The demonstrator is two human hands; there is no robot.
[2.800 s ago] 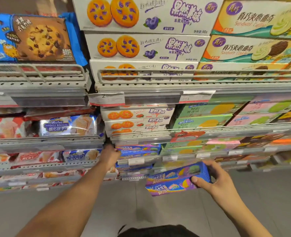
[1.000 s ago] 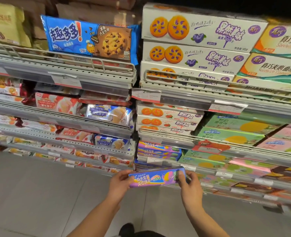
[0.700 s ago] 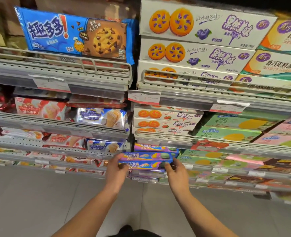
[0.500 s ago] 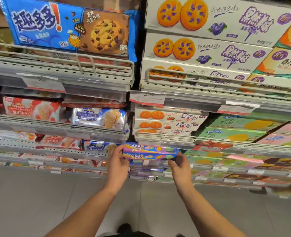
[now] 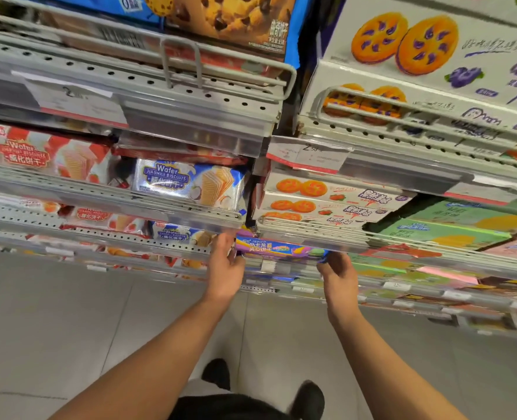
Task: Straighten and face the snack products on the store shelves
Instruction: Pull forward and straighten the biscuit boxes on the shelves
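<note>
Now both hands, left hand (image 5: 224, 268) and right hand (image 5: 337, 275), grip purple box (image 5: 278, 247) ends.

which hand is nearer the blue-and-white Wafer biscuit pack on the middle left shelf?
Left. The left hand sits just below the blue-and-white Wafer pack; the right hand is farther right, at the purple macaron box's other end.

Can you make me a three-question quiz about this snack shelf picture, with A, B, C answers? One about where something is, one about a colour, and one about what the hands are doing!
1. Where is the purple macaron biscuit box?
A. on the floor
B. at the shelf edge, under the orange-cookie boxes
C. on the top shelf

2. What colour is the wafer pack just above the left hand?
A. blue and white
B. green
C. black

3. What are the hands doing?
A. hanging empty
B. only the right hand touches the box
C. each grips one end of the box

Answers: 1 B, it sits right beneath them. 2 A, its wrapper shows both. 3 C, fingers curl round both ends.
</note>
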